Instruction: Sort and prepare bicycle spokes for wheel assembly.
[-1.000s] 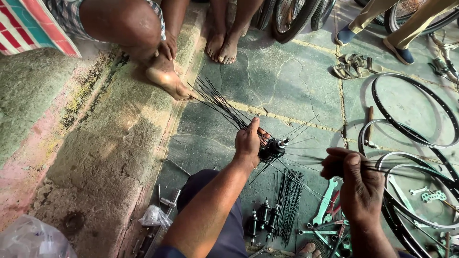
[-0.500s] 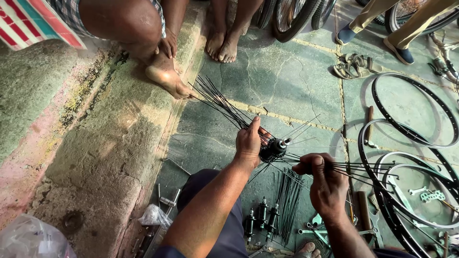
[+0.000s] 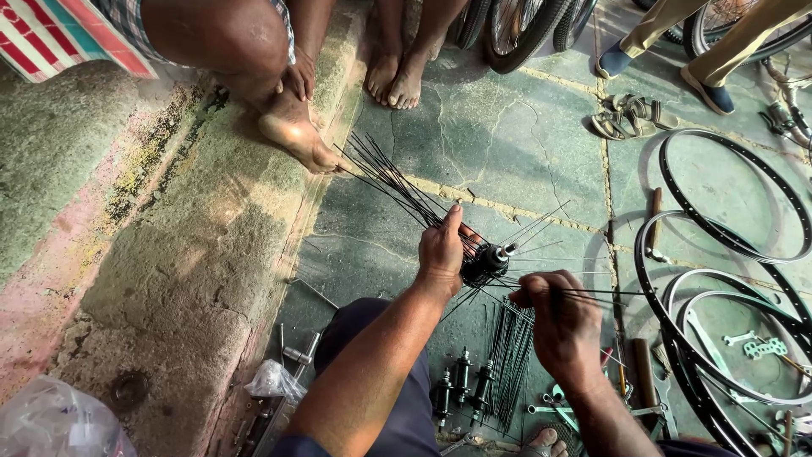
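The wheel hub (image 3: pixel 486 261) is a small black one with an axle end poking out toward the right, held up over the green stone floor (image 3: pixel 507 144) about mid-frame. The left hand (image 3: pixel 441 250) is wrapped around its left side, fingers curled over the top and thumb side toward the camera, so the hub sits right at the fingertips and peeks out to the right of the hand. Thin black spokes (image 3: pixel 393 186) already hang in it and fan out up-left toward someone's bare foot (image 3: pixel 296 140), with a few more sticking out to the upper right.

The right hand (image 3: pixel 562 326) is just below and right of the hub, closed in a pinch on a loose spoke (image 3: pixel 592 292) or maybe a couple (hard to count), which run off to the right, with the near ends pointing at the hub. Hand and hub are close but not touching as far as I can see.

On the floor under the hands there's a bundle of spare spokes (image 3: pixel 507 364), and left of that a row of three more black hubs (image 3: pixel 461 385) standing side by side. Bare black rims (image 3: pixel 719 228) are stacked over on the right, a pair of sandals (image 3: pixel 630 114) lies above them, and a crumpled plastic bag (image 3: pixel 275 381) sits beside the person's knee.
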